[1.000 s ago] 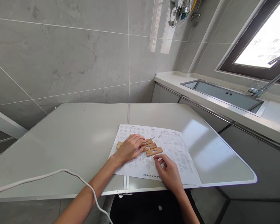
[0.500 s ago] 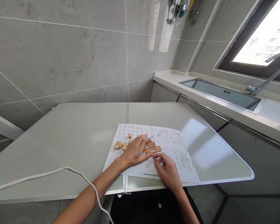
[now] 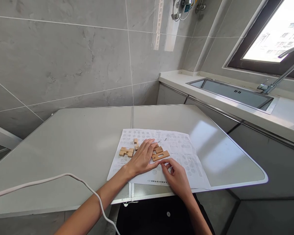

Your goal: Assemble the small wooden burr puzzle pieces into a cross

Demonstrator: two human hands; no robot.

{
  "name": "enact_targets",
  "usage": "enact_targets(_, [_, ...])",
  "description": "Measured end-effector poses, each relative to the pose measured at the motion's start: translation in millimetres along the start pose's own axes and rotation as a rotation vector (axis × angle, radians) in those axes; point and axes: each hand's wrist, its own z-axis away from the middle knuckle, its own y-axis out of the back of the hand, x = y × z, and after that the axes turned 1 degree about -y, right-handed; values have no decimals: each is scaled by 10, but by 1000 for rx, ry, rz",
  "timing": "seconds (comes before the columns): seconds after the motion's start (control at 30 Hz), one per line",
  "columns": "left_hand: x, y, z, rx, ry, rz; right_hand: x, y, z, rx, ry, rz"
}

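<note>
Several flat wooden puzzle pieces lie on a printed instruction sheet (image 3: pixel 186 160) on a grey table (image 3: pixel 75 147). My left hand (image 3: pixel 142 158) lies flat, fingers stretched, over the middle pieces. Left of it sit a notched wooden piece (image 3: pixel 126 152) and a small piece (image 3: pixel 136 143). A slotted wooden bar (image 3: pixel 160 155) lies just right of my left fingers. My right hand (image 3: pixel 177 178) rests on the sheet below the bar, fingers curled, holding nothing that I can see.
A white cable (image 3: pixel 51 181) runs across the table's front left. To the right stands a counter with a steel sink (image 3: pixel 232 94) and a faucet (image 3: pixel 281 71) under a window. Tiled wall rises behind the table.
My left hand has slid right, uncovering the notched piece and the small piece at its left. My right hand has barely moved.
</note>
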Motion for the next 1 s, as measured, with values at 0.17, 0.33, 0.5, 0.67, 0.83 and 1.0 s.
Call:
enact_targets(0.17, [-6, -21, 23, 7, 18, -6, 5, -2, 10, 0, -10, -8])
enact_targets(0.33, [-20, -59, 46, 21, 37, -30, 16, -11, 11, 15, 1, 0])
enact_targets(0.5, [-14, -65, 49, 26, 32, -23, 15, -22, 6, 22, 8, 13])
enact_targets(0.67, [6, -46, 46, 22, 22, -4, 11, -33, 7, 28, 12, 27])
enact_targets(0.83, [1, -51, 66, 11, 20, -13, 7, -44, 14, 32, 4, 38])
enact_targets(1.0, [-3, -73, 88, 30, 38, -36, -1, -45, 21, 26, -7, 39])
